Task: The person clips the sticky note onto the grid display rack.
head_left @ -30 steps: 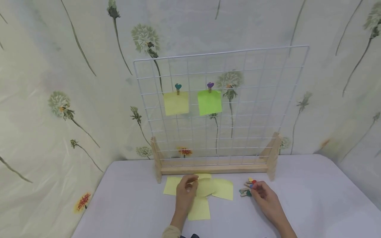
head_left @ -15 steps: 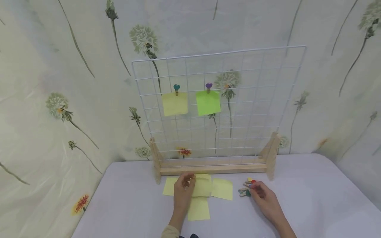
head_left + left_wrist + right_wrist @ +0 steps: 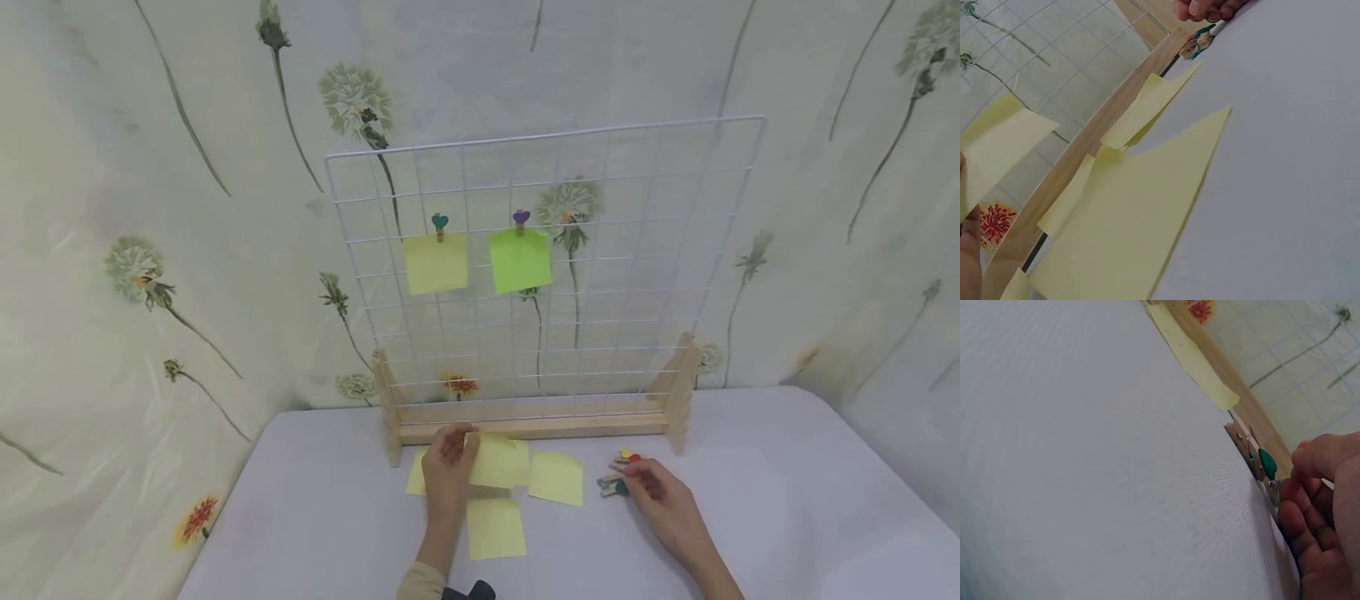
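Note:
My left hand (image 3: pixel 447 471) pinches a yellow sticky note (image 3: pixel 498 461) by its left edge; in the left wrist view this sticky note (image 3: pixel 1004 147) is raised off the table. Several more yellow sticky notes (image 3: pixel 497 530) lie beneath and around it. On the right, my right hand (image 3: pixel 667 496) has its bent fingertips at a small pile of wooden clothespins (image 3: pixel 611 485) with coloured hearts. A green-heart clothespin (image 3: pixel 1266 464) lies right beside those fingers (image 3: pixel 1300 515). Whether they grip a clothespin is hidden.
A white wire grid (image 3: pixel 622 250) in a wooden stand (image 3: pixel 532 427) rises behind the notes. A pale yellow note (image 3: pixel 437 265) and a green note (image 3: pixel 521 262) hang from it by heart clothespins. A white cloth covers the table (image 3: pixel 322 508); a floral curtain hangs behind.
My left hand has shifted slightly left and lifted the note, whose far edge now rises against the stand. The right hand stays at the clothespins; the blue heart there is no longer visible in the head view.

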The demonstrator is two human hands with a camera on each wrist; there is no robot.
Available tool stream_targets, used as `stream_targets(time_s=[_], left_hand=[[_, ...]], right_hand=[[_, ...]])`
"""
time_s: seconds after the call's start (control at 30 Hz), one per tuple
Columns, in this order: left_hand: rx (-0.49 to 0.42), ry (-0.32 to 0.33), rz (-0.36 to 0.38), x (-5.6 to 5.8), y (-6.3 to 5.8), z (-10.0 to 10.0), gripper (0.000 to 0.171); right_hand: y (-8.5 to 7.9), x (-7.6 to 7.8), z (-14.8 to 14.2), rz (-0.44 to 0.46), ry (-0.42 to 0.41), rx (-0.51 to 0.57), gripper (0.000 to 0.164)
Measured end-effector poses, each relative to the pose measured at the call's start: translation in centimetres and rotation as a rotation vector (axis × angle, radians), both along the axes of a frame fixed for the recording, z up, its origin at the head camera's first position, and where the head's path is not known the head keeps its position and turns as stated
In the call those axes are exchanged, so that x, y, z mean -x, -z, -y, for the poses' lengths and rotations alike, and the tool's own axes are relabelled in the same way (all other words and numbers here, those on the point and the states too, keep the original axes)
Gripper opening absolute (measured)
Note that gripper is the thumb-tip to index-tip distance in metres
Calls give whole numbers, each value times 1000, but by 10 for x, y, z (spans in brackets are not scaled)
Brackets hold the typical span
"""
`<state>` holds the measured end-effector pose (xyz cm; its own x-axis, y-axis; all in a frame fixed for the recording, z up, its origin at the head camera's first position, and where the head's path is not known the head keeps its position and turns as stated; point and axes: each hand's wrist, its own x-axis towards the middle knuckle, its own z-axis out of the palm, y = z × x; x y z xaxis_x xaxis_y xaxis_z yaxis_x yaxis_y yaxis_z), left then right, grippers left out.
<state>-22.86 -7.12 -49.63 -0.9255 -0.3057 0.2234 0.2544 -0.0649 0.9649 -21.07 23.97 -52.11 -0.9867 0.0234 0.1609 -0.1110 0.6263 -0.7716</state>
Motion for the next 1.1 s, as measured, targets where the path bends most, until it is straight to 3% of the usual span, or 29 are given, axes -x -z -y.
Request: stream_targets(time_s=[0.2, 0.47, 0.63, 0.83, 1.1], left_hand=[[-68, 6, 32, 2, -4, 3, 31], [-69, -62, -23, 8, -13, 2, 24], [-73, -69, -12, 11, -15, 2, 21], [-90, -65, 14, 13, -17, 1, 20], [-45, -80, 25, 14, -21, 2, 22]], right_hand=[[1, -1, -1, -21, -2, 3, 14], [0, -3, 1, -11, -3, 18, 14], [1, -3, 0, -45, -2, 25, 13], [2, -5, -1, -112, 29, -67, 14], [3, -8, 0, -114, -46, -211, 20]])
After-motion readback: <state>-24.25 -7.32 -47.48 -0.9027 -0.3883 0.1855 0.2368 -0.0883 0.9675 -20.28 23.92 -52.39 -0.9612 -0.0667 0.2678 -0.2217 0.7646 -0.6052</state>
